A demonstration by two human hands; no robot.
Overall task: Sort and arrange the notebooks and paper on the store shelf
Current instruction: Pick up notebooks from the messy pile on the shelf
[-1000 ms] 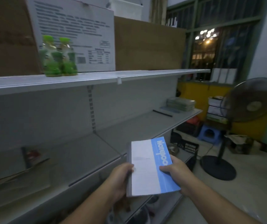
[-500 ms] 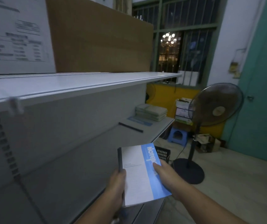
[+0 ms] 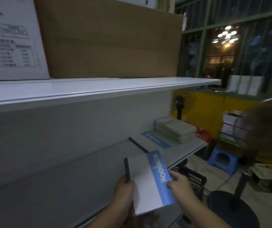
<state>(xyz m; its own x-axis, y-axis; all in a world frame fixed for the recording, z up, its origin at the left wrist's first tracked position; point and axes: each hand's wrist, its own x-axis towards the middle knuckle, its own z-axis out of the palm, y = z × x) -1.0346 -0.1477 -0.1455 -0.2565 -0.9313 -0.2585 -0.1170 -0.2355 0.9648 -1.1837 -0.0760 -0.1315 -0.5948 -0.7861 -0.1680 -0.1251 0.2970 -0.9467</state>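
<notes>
I hold a white notebook with a blue band point(image 3: 148, 183) and a black spine above the front of the middle shelf point(image 3: 82, 186). My left hand point(image 3: 125, 193) grips its spine edge. My right hand point(image 3: 179, 186) grips the blue edge. Further right on the same shelf lies a matching white-and-blue notebook point(image 3: 151, 141) flat, and beyond it a stack of several greenish notebooks point(image 3: 174, 129) near the shelf's right end.
A large brown carton point(image 3: 110, 38) and a white printed box point(image 3: 11, 38) fill the upper shelf point(image 3: 99, 89). A black plastic crate point(image 3: 193, 180), a blue stool point(image 3: 222, 160) and a standing fan point(image 3: 267, 134) stand on the floor at right.
The view has swung right along the shelf and closer to it. The notebook in both hands has moved toward the flat notebook and the stack, which now look nearer.
</notes>
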